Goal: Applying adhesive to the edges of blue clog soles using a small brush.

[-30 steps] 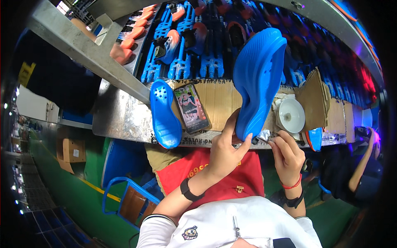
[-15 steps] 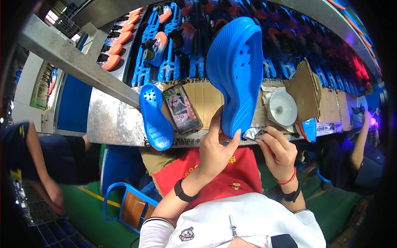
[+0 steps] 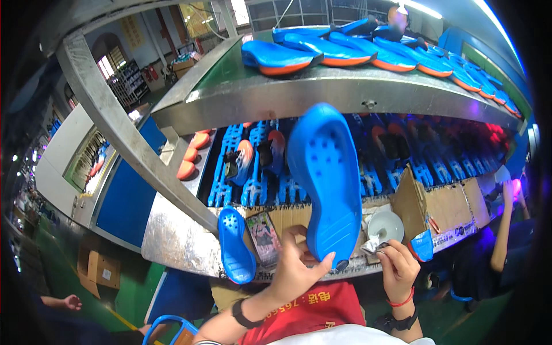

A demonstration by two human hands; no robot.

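My left hand (image 3: 290, 273) grips a blue foam shoe sole (image 3: 330, 201) by its narrower lower end, thumb on the near face. The sole stands upright with its hollow, holed side toward me. To its right, my right hand (image 3: 398, 264) is closed in a pinch on a crumpled white cloth (image 3: 371, 245), a little apart from the sole. Beyond the cloth is a white bowl (image 3: 386, 223). Another blue sole (image 3: 236, 247) lies on the bench at the left, beside a phone (image 3: 263, 238) with a lit screen.
A metal post (image 3: 115, 121) rises at the left. Blue racks (image 3: 253, 172) with shoe parts run behind the cardboard-covered bench (image 3: 460, 207). Above them, a shelf (image 3: 345, 95) carries several blue-and-orange soles. A cardboard flap (image 3: 409, 201) stands by the bowl. A co-worker's arm (image 3: 503, 236) shows at right.
My view has tilted up, bringing the upper shelf in. The cloth in my right hand has moved away from the sole's lower end, nearer the bowl. The person at left has moved mostly out of view.
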